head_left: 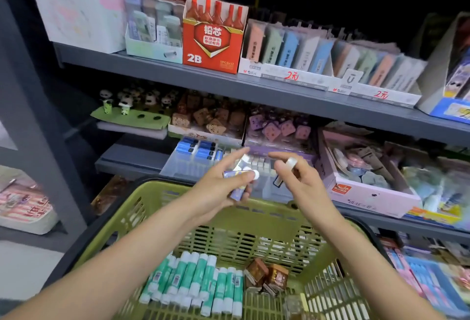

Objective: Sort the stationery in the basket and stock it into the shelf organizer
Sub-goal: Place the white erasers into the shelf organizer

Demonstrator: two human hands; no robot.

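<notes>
A: Head view — what's in hand?

B: The left hand [223,184] curls round a small bundle of blue-and-white capped sticks [240,175]; the right hand [296,177] pinches one white-capped stick [288,167]. Both hover just above the far rim of the green slatted plastic basket [157,197].

A: And the target?

B: The clear plastic divided organizer [188,164] on the shelf just beyond that rim, partly filled with blue sticks. I'd feed them singly, caps aligned with that row — the bundle could slip. Green-and-white glue sticks [193,281] and small brown boxes [267,276] lie inside the basket.
</notes>
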